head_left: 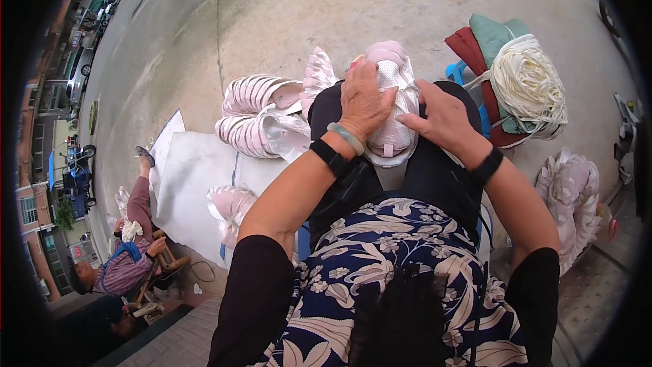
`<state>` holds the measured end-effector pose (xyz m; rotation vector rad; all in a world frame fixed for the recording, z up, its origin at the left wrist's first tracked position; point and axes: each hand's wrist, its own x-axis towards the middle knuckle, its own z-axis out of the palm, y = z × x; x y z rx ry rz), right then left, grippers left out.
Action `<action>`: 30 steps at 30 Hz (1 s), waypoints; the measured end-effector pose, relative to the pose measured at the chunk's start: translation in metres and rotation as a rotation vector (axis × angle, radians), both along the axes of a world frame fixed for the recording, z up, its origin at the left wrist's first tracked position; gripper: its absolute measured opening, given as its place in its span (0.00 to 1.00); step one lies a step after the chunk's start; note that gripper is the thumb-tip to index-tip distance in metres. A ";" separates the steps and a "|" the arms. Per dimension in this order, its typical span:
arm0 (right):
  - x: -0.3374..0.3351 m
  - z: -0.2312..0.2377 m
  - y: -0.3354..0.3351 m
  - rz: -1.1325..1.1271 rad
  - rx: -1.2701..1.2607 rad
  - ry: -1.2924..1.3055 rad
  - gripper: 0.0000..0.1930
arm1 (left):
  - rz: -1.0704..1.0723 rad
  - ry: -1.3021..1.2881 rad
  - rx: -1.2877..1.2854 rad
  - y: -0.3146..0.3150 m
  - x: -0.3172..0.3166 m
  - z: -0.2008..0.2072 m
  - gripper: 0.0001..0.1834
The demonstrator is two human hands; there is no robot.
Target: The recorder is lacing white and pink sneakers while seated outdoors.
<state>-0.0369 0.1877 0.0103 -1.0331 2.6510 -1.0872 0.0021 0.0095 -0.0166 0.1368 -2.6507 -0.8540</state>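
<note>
While a pink-and-white shoe (394, 134) is propped on the thighs (431, 170), it is clasped by the left hand (365, 97); the right hand (443, 117) is held half-spread at its right edge, any grip there being unclear.

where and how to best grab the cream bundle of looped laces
Probably with the right hand, the nearer one, from above, by the thick middle of the cream bundle of looped laces: its upper face is uncovered, and loose strands trail over the folded green and red cloth beneath.
</note>
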 end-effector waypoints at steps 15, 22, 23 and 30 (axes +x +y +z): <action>-0.017 0.007 -0.009 0.065 0.193 -0.205 0.21 | -0.154 -0.275 0.313 -0.014 -0.024 0.000 0.43; -0.012 -0.002 -0.011 -0.001 0.195 -0.128 0.17 | -0.007 -0.263 0.243 0.007 -0.020 -0.001 0.48; -0.012 -0.003 -0.010 -0.003 0.199 -0.129 0.17 | 0.006 -0.247 0.226 0.007 -0.019 -0.003 0.49; -0.014 -0.004 -0.007 0.011 0.116 -0.157 0.18 | 0.021 -0.242 0.211 0.009 -0.015 -0.002 0.53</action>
